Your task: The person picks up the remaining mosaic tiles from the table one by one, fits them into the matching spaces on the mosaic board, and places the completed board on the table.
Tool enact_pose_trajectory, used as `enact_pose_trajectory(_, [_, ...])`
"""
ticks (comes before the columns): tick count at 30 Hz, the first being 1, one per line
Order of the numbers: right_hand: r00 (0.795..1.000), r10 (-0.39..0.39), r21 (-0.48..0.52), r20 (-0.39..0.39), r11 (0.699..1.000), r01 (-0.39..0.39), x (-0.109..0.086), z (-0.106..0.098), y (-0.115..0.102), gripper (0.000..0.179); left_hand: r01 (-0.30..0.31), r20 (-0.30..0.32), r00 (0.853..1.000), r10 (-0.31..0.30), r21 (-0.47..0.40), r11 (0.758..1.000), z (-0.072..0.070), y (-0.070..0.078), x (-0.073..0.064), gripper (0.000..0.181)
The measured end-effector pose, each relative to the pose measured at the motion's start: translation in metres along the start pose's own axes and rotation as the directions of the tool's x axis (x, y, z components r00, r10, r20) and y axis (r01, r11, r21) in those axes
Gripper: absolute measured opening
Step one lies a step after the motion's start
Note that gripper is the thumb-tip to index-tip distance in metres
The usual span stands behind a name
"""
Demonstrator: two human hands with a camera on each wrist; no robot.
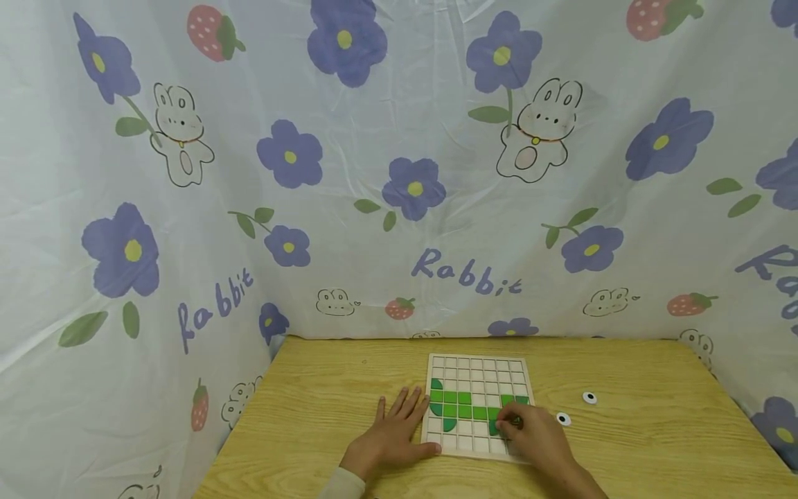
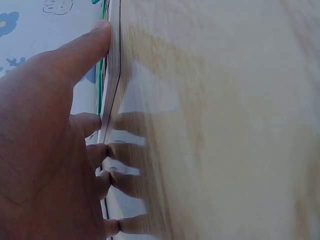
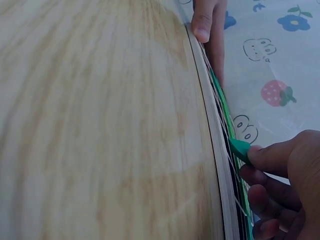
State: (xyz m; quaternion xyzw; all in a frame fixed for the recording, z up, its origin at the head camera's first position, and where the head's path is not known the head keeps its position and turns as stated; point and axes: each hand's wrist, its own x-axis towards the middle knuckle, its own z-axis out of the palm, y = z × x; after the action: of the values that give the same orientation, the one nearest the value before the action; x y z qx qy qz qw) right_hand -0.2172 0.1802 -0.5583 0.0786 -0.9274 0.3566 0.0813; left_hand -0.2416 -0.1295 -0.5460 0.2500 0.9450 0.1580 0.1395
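A wooden grid board [image 1: 461,383] lies on the table, partly filled with light green square tiles [image 1: 464,412] and dark green rounded tiles [image 1: 449,424]. My left hand [image 1: 391,435] is spread at its left edge, the thumb resting on the near left corner. In the left wrist view, the straight thumb [image 2: 82,52] lies along the board's side. Over the board's right part, my right hand [image 1: 537,436] pinches a dark green rounded tile [image 3: 241,150] between thumb and fingers, low at the grid. Fingers hide several cells there.
Two white eye pieces with black pupils lie right of the board, one farther back [image 1: 589,398] and one nearer [image 1: 564,419]. The wood-grain table [image 1: 337,388] ends at a hanging cloth [image 1: 361,263] printed with flowers and rabbits, behind and at both sides.
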Motion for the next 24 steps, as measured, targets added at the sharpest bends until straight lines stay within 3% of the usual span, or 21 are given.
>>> enact_pose_trajectory(6, [1.000,0.015,-0.068,-0.010,0.998,-0.016,0.0023,0.0036,-0.0016,0.019,0.002,0.006,1.000,-0.002,-0.010,1.000,-0.0010,-0.0004,0.0012,0.098])
enact_pose_trajectory(13, [1.000,-0.024,-0.156,-0.007,0.987,0.023,0.0050,0.0076,-0.0016,0.023,0.004,0.008,1.000,-0.004,-0.007,1.000,-0.0016,-0.0018,0.0021,0.098])
enact_pose_trajectory(24, [0.999,-0.038,-0.165,0.010,0.985,0.039,0.0028,0.0069,-0.0002,0.018,0.003,0.008,1.000,-0.003,-0.022,1.000,-0.0027,0.0013,-0.0005,0.098])
